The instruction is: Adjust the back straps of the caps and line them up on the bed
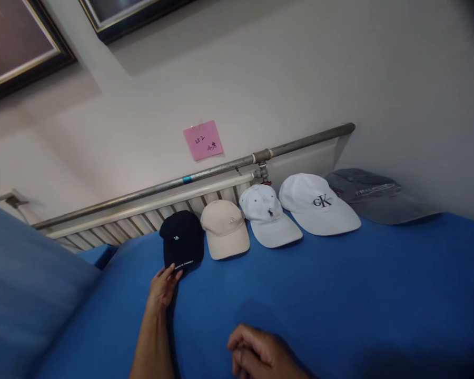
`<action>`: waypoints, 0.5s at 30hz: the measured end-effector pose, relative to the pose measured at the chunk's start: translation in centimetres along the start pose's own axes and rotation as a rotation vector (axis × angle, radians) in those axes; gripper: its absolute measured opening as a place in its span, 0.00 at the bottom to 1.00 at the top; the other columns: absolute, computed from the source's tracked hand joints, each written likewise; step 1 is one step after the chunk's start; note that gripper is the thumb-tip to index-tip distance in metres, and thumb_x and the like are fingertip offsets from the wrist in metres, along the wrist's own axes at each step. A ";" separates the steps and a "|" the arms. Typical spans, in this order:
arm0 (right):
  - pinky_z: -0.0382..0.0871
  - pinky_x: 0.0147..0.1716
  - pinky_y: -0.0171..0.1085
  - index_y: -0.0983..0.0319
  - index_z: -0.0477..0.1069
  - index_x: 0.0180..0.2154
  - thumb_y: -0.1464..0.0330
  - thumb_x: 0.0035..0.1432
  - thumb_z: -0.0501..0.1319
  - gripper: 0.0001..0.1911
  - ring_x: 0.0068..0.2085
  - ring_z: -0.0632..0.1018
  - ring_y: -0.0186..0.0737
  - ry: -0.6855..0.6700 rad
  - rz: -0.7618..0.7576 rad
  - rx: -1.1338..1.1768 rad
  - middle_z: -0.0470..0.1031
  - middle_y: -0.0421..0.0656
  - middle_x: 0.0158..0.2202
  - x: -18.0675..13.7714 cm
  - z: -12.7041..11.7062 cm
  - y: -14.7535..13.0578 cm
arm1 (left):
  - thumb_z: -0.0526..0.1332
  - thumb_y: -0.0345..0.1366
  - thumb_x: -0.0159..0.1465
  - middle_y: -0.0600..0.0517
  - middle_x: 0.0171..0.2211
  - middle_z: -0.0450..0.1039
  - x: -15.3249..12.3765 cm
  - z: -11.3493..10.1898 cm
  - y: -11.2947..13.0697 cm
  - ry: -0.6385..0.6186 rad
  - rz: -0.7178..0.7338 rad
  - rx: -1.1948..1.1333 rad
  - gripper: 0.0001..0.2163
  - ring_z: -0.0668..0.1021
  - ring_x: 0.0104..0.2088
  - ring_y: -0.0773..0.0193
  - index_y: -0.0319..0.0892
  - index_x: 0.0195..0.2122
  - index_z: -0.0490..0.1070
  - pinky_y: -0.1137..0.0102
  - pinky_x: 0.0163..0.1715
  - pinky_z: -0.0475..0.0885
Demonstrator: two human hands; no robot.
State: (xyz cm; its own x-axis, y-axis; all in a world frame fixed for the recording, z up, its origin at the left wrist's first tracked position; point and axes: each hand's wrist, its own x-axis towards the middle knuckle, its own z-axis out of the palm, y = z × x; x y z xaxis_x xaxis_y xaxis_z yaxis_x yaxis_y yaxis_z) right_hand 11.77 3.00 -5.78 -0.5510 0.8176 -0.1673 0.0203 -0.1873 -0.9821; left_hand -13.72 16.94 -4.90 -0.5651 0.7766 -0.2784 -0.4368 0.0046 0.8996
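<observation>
At the left edge, a blue cloth (27, 300) hangs beside the surface (332, 295), which is blue too, and above it part of a dark-framed picture (19, 47) shows on the wall (284, 79). A second frame (130, 16), cut off by the top edge, comes next. Lower down, a pale radiator (136, 226) runs behind the surface, with a metal pipe (221, 168) slanting above it.

My left hand (165, 287) reaches up to the black cap (184, 237), the leftmost of five in a row along the back of the surface; I have its brim pinched between thumb and fingers, the brim turned toward me. Above the pipe, a pink note (203, 140) with handwriting is stuck to the wall. Just right of the black cap sits the beige cap (226, 229), then the pale cap (269, 216) with a small dark emblem.

Nearer to me, my right hand (260, 350) is curled loosely inward, well apart from the caps, and I see nothing in it. Farther right come the white cap (319, 205) with dark letters and, last, the grey cap (381, 195), close to the wall.
</observation>
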 end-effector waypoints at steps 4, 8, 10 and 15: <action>0.62 0.27 0.29 0.62 0.65 0.35 0.73 0.57 0.51 0.06 0.25 0.71 0.29 -0.007 -0.021 0.004 0.71 0.38 0.27 0.1 0.1 0.3 | 0.64 0.21 0.58 0.55 0.26 0.71 0.0 0.0 -0.4 0.044 0.079 0.137 0.11 0.77 0.23 0.67 0.40 0.34 0.62 0.69 0.29 0.78; 0.62 0.27 0.29 0.61 0.65 0.35 0.73 0.57 0.51 0.06 0.26 0.72 0.29 0.011 -0.018 0.025 0.71 0.38 0.27 0.0 0.1 0.2 | 0.63 0.30 0.60 0.56 0.24 0.68 0.6 -0.4 -1.0 0.114 0.185 0.346 0.07 0.74 0.18 0.69 0.38 0.35 0.65 0.72 0.22 0.74; 0.62 0.26 0.29 0.61 0.66 0.35 0.73 0.57 0.51 0.07 0.26 0.72 0.29 0.021 -0.015 0.021 0.71 0.38 0.27 -0.1 0.1 -0.1 | 0.62 0.35 0.61 0.55 0.23 0.69 0.8 -0.9 -1.2 0.141 0.240 0.463 0.07 0.73 0.17 0.68 0.38 0.35 0.66 0.71 0.22 0.72; 0.60 0.22 0.28 0.62 0.66 0.34 0.74 0.55 0.51 0.07 0.24 0.70 0.28 0.050 -0.014 0.023 0.70 0.37 0.26 0.0 0.4 -0.4 | 0.59 0.38 0.61 0.51 0.24 0.73 -0.1 -2.0 -1.6 0.171 0.398 0.768 0.09 0.77 0.20 0.60 0.37 0.38 0.70 0.65 0.25 0.72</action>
State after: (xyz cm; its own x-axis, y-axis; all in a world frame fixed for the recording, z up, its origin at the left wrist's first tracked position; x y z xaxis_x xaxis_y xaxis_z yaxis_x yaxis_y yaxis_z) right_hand 11.48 2.83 -5.39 -0.5088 0.8462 -0.1583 -0.0062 -0.1874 -0.9823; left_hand -14.42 15.59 -7.00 -0.6993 0.7059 0.1127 0.3712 0.2239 0.9012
